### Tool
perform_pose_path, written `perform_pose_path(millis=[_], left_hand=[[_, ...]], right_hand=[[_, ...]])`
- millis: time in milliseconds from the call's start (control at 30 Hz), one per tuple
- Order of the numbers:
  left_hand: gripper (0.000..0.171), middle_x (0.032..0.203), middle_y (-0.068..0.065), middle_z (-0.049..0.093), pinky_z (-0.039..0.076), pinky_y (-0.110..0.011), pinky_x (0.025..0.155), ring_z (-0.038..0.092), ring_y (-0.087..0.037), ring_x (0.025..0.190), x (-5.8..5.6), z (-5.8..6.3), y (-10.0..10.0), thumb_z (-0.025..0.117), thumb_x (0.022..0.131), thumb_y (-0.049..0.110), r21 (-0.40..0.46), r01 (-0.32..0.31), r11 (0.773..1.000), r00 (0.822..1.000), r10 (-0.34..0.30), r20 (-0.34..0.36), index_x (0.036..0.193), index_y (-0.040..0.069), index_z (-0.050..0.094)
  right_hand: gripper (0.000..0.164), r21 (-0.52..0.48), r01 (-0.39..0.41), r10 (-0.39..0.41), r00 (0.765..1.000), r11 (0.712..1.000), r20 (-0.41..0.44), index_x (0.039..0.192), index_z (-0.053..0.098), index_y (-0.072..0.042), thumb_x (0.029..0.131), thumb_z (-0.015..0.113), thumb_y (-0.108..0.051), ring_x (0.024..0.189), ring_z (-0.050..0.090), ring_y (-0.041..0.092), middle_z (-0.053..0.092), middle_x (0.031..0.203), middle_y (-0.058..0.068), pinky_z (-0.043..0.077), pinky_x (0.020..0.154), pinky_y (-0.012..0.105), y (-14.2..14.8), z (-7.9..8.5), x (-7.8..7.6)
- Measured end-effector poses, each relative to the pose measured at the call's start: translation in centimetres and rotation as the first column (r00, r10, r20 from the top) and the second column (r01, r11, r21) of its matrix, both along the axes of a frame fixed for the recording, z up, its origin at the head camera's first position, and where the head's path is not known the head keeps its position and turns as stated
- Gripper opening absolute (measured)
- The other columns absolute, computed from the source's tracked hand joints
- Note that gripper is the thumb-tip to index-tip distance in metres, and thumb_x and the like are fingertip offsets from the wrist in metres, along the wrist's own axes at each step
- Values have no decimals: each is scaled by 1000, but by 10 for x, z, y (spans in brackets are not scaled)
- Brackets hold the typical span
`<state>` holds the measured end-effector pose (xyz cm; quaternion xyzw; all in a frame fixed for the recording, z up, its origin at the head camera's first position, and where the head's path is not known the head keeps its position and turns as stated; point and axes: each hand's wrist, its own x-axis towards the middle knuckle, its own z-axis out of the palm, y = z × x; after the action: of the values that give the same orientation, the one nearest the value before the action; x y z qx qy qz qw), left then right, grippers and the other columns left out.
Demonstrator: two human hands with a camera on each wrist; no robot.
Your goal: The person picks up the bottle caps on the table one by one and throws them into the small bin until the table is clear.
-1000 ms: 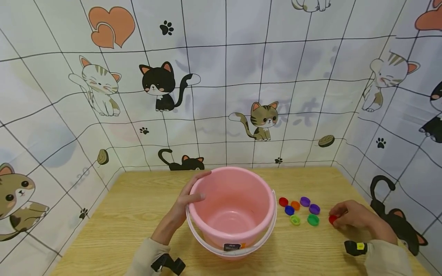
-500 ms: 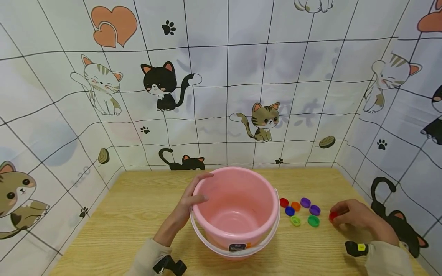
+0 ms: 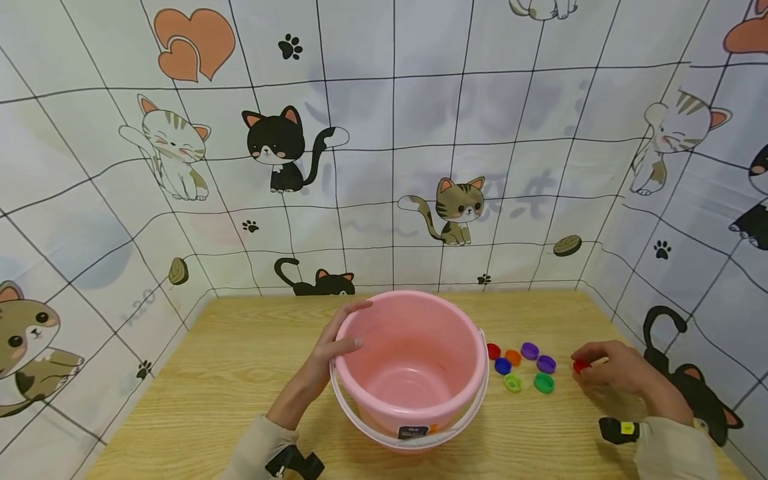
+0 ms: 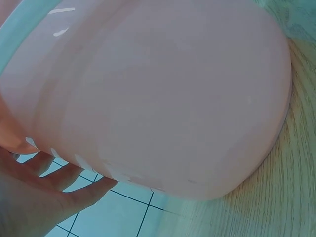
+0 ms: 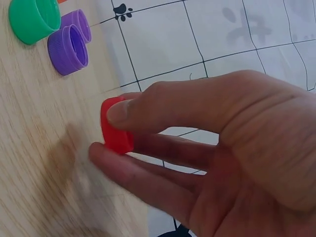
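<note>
A pale wood-grain table (image 3: 240,373) meets a white backdrop (image 3: 363,177) at its back and sides, printed with wavy black grid lines. At upper left is an orange double heart (image 3: 210,40), with a black paw print (image 3: 291,48) to its right. Below them, a pale cat (image 3: 177,143) sits left of a black-and-white cat (image 3: 277,143). A brown striped cat (image 3: 459,208) sits right of centre. A tan cat (image 3: 30,333) shows at far left; at lower right, a black cat (image 3: 690,390) has a hooked tail.
</note>
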<state>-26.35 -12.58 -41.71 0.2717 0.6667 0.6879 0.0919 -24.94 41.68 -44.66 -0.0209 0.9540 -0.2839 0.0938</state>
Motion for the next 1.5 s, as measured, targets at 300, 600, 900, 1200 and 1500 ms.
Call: perform_pose_path(millis=[300, 600, 900, 1200, 1500], left_hand=[[65, 154, -19, 39, 58, -56, 91, 53, -44, 128, 1, -2, 0, 53, 94, 21, 6, -7, 1000, 1000, 7, -2, 157, 20, 38], [65, 155, -18, 39, 58, -55, 92, 52, -44, 129, 2, -2, 1, 53, 94, 21, 6, -4, 1000, 1000, 4, -3, 157, 20, 38], [65, 155, -17, 39, 57, -57, 93, 52, -44, 130, 2, -2, 2, 53, 93, 21, 7, -12, 1000, 1000, 12, 4, 157, 21, 38], [66, 155, -17, 39, 57, -58, 93, 52, -45, 130, 1, -3, 2, 53, 93, 21, 10, -16, 1000, 1000, 16, 1, 157, 20, 38], [67, 154, -19, 40, 56, -59, 92, 53, -49, 127, 3, -2, 2, 49, 91, 16, 13, -9, 1000, 1000, 9, 8, 157, 23, 38]], right_hand=[[46, 32, 0, 1, 999, 999, -41, 123, 68, 6, 87, 79, -20, 100, 65, 28, 71, 117, 22, 53, 74, 33, -1, 4, 0], [43, 64, -27, 34, 995, 998, -97, 125, 66, 8, 91, 74, -17, 95, 68, 32, 70, 116, 25, 56, 72, 37, -10, 21, 4], [45, 74, -35, 46, 987, 997, -153, 124, 65, 11, 92, 75, -19, 92, 70, 33, 69, 114, 28, 56, 69, 37, -24, 40, 8], [40, 95, -9, 29, 977, 995, -211, 118, 70, 6, 91, 77, -23, 90, 72, 33, 71, 110, 26, 57, 66, 37, -37, 47, 10], [44, 81, -6, 27, 967, 997, -253, 120, 71, 3, 91, 78, -29, 88, 73, 28, 73, 109, 23, 54, 63, 34, -42, 48, 13]])
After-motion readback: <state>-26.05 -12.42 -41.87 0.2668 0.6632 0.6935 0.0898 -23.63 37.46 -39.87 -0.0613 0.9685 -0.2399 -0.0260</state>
